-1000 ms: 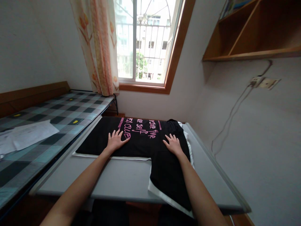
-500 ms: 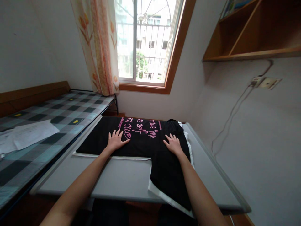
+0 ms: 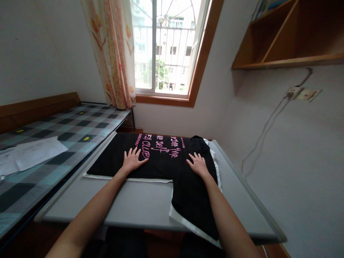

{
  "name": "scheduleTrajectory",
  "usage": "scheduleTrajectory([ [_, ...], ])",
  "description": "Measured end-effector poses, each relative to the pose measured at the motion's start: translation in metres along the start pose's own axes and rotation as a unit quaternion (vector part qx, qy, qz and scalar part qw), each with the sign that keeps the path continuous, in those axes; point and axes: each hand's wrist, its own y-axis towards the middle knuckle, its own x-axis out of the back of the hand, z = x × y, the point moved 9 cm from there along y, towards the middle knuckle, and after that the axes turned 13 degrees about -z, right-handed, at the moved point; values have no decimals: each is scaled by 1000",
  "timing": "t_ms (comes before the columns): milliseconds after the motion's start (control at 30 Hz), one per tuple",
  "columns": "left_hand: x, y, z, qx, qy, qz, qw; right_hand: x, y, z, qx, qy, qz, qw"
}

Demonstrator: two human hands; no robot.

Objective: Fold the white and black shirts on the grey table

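Note:
A black T-shirt with pink lettering lies spread sideways on a grey table. Its collar is at the right, and one sleeve reaches toward the table's near edge. White fabric peeks out from under the shirt along the near side and the right. My left hand rests flat on the shirt's body beside the pink print, fingers spread. Close to the collar and shoulder, my right hand also lies flat on the black cloth with its fingers apart. Neither hand grips anything.
At the left stands a bed with a checked cover, with white papers on it. A curtain hangs beside the window ahead. On the right wall are a wooden shelf and a socket with a dangling cable.

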Motion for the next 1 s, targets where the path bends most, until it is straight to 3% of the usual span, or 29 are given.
scheduleTrajectory([
  [1000, 1, -1, 0, 3, 4, 8, 1000, 2, -1, 0, 2, 3, -9, 1000],
])
